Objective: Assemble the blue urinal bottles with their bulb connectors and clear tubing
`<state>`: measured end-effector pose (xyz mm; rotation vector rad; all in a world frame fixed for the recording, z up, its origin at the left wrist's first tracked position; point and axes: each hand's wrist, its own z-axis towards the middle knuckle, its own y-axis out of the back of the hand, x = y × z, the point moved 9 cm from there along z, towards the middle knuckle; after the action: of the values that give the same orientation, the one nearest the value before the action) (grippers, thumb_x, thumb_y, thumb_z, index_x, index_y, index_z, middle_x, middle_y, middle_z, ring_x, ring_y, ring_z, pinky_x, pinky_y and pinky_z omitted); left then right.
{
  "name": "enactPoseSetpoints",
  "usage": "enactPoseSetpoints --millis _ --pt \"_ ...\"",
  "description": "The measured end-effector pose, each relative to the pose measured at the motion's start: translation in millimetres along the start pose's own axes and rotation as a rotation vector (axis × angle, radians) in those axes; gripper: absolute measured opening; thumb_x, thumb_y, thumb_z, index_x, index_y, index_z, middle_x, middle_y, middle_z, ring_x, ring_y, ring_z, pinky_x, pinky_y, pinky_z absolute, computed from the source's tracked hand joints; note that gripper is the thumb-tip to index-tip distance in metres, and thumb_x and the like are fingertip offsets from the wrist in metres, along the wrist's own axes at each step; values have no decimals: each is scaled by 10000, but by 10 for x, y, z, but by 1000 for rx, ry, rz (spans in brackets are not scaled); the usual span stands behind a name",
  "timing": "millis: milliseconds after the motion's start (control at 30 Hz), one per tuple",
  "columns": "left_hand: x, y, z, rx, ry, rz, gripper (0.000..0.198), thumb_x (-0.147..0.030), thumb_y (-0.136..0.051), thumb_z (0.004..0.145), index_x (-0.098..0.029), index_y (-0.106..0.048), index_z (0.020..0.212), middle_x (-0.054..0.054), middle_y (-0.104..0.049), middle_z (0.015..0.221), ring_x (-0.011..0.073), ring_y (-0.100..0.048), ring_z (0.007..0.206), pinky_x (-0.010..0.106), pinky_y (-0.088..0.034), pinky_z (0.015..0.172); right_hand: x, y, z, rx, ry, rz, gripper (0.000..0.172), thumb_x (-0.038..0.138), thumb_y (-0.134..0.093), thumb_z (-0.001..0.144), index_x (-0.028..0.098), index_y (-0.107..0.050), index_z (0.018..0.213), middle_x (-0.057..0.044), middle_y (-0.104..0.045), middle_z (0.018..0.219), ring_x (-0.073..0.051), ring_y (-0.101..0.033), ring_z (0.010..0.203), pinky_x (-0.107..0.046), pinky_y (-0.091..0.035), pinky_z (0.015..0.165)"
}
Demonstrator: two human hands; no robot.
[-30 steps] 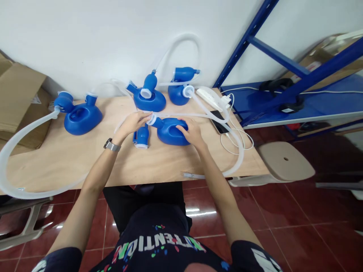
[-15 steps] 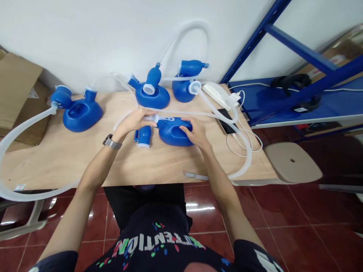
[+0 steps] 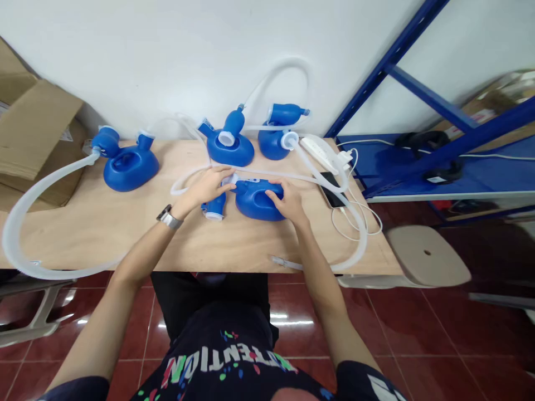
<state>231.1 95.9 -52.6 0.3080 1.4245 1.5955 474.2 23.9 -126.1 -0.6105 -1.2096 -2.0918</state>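
A blue plastic urinal bottle [image 3: 254, 203] lies on its side near the middle of the wooden table. My right hand [image 3: 290, 199] is closed round its right end, thumb at the handle opening. At the left end, my left hand [image 3: 213, 186] pinches the whitish fitting [image 3: 230, 179] at the bottle's neck between thumb and fingers; part of the fitting is hidden by the hand. Just under my left hand lies a loose blue cup-like piece [image 3: 214, 207] with a white rim.
Several more blue bottles, including one at the left [image 3: 131, 168] and one at the back [image 3: 229, 149], bear blue pieces. Translucent hoses [image 3: 358, 239] curl across the table. A phone [image 3: 333, 189], power strip [image 3: 318, 149], cardboard box [image 3: 45, 133], blue shelf [image 3: 393, 167] and stool [image 3: 430, 256] surround the work.
The view has shifted slightly. My left hand's fingers have moved farther over the fitting, which shows less and sits closer against the neck. My right hand keeps its hold on the bottle.
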Motion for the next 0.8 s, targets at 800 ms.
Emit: enactPoseSetpoints --millis 800 --pt "50 -587 -517 -806 424 -232 528 -436 -724 1028 -248 -669 1519 131 -642 1613 334 -574 1546 552 -450 1319 191 -198 -74 92 31 -36 398 548 -566 1081 235 -716 1275 -147 -796 1305 -354 -723 1232 -545 -542 1118"
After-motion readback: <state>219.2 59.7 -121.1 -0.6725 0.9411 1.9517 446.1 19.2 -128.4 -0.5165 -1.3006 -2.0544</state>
